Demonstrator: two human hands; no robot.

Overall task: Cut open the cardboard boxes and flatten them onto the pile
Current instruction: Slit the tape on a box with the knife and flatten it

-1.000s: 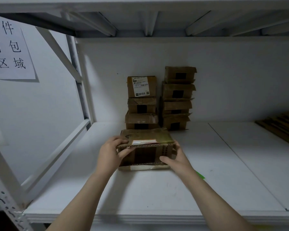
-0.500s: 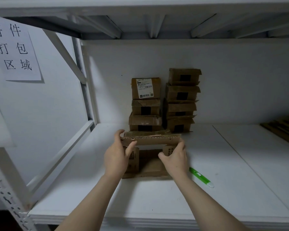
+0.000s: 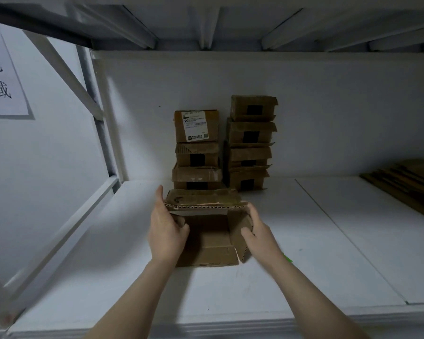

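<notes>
An opened brown cardboard box (image 3: 207, 243) lies on the white shelf (image 3: 304, 241) in front of me, its near end open and its flaps spread. My left hand (image 3: 165, 231) grips the box's left side flap, fingers reaching up along the top panel. On the other side my right hand (image 3: 256, 232) grips the right side flap, which is folded outward. Two stacks of closed cardboard boxes (image 3: 250, 143) stand against the back wall behind it. A pile of flattened cardboard (image 3: 406, 184) lies at the far right of the shelf.
A green pen-like tool (image 3: 287, 258) lies on the shelf, mostly hidden behind my right wrist. A white diagonal brace (image 3: 64, 64) and upright close the left side. The shelf above (image 3: 206, 20) hangs low overhead. A paper sign (image 3: 3, 77) hangs at the left.
The closed box has been opened at its near end. Both hands moved from the outside of the box to its side flaps and spread them apart. The view tilted down and closer.
</notes>
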